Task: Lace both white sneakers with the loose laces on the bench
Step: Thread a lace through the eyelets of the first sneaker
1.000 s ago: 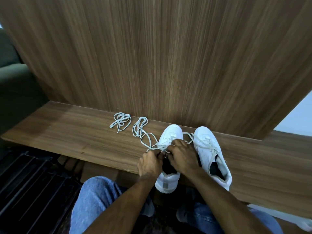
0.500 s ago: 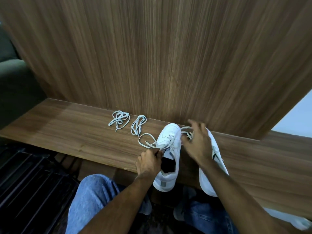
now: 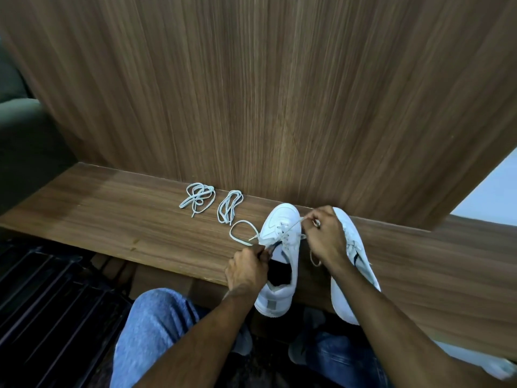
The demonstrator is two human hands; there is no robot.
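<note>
We saw two white sneakers on the wooden worktop (image 3: 117, 219), toes toward the wood-grain back panel (image 3: 279, 93) and heels over the front edge. The left sneaker (image 3: 279, 247) stood upright with its dark opening showing; the right sneaker (image 3: 352, 264) lay just beside it, tilted onto its side and partly hidden behind the right forearm. The left hand (image 3: 246, 268) had its fingers curled at the left edge of the left sneaker's opening, gripping the shoe or the lace there; we could not tell which. The right hand (image 3: 326, 238) pinched a lace end (image 3: 293, 224) pulled taut from the left sneaker's eyelets, and a short loop hung below that hand. A slack loop of the same lace (image 3: 240, 229) lay on the worktop left of the toe. Further left, near the panel, sat two loose lace bundles: the nearer bundle (image 3: 230, 205) and the farther bundle (image 3: 198, 198), apart from each other. Knees in blue jeans (image 3: 156, 326) showed below the worktop
</note>
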